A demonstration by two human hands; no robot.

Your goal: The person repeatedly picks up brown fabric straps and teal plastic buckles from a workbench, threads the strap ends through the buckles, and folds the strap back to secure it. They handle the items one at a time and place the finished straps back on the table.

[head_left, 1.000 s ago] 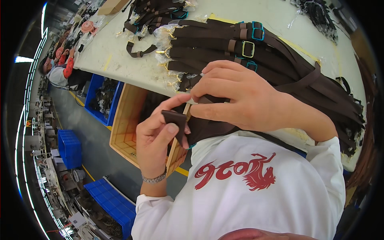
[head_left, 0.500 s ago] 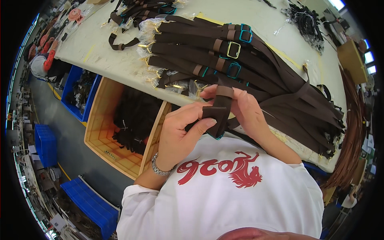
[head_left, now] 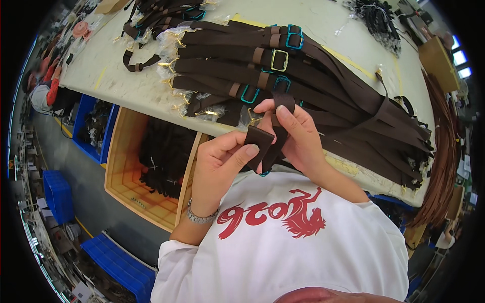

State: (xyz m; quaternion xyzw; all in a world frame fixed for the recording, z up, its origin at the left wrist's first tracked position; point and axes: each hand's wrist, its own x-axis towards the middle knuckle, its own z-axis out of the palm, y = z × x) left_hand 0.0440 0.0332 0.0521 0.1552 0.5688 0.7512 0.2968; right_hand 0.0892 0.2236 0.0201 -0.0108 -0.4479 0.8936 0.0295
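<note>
My left hand (head_left: 218, 164) is closed on the folded end of a dark brown webbing strap (head_left: 259, 143), thumb on top. The fingers of my right hand (head_left: 302, 141) pinch a raised loop of the same strap. A bit of a teal buckle shows below my hands; the rest of it is hidden. Just beyond my hands lies a pile of similar straps (head_left: 217, 53) on the table, with teal buckles (head_left: 294, 37), a pale gold buckle (head_left: 279, 60) and plastic-wrapped gold hooks (head_left: 169, 64) at their left ends.
The pale worktable (head_left: 131, 96) carries another strap bundle (head_left: 166, 15) at the far left and a black bundle (head_left: 376, 22) at the far right. A wooden bin (head_left: 118, 166) of dark material and a blue crate (head_left: 81, 118) stand left. Brown strips (head_left: 442, 151) hang at the right.
My hands have drawn slightly apart, and the strap between them is more opened out. My right fingers now pinch dark webbing where a lighter brown band showed before. The view has shifted slightly.
</note>
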